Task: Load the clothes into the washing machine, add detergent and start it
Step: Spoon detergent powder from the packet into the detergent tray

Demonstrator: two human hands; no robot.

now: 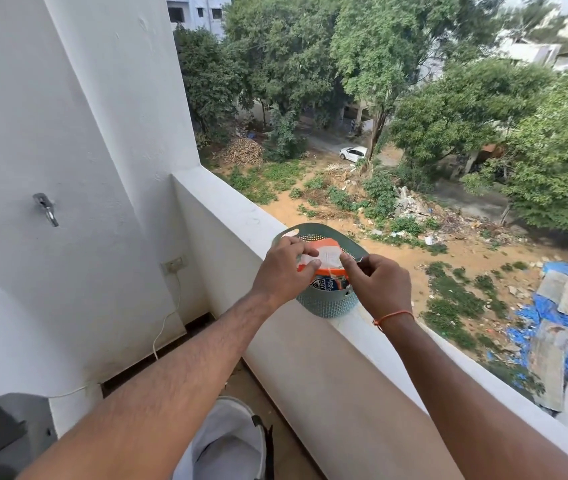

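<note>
Both hands, left hand [284, 268] and right hand [377, 285], pinch a crinkly orange-and-white detergent sachet [324, 258] above the teal perforated plastic basket [327, 303] on the white parapet ledge [241, 206]; light, limp, probably best gripped by its corners.

Counts: 2 hands, left hand [280, 271] and right hand [377, 285], both pinching 1 orange-and-white detergent packet [324, 256]. 1 teal basket [327, 299] on the top edge of the balcony parapet [227, 199], at least 1 more blue packet [325, 283] inside it. Also 1 wall tap [46, 207], 1 wall socket [173, 263], 1 white bucket [227, 441], 1 white car [353, 153] below.
</note>
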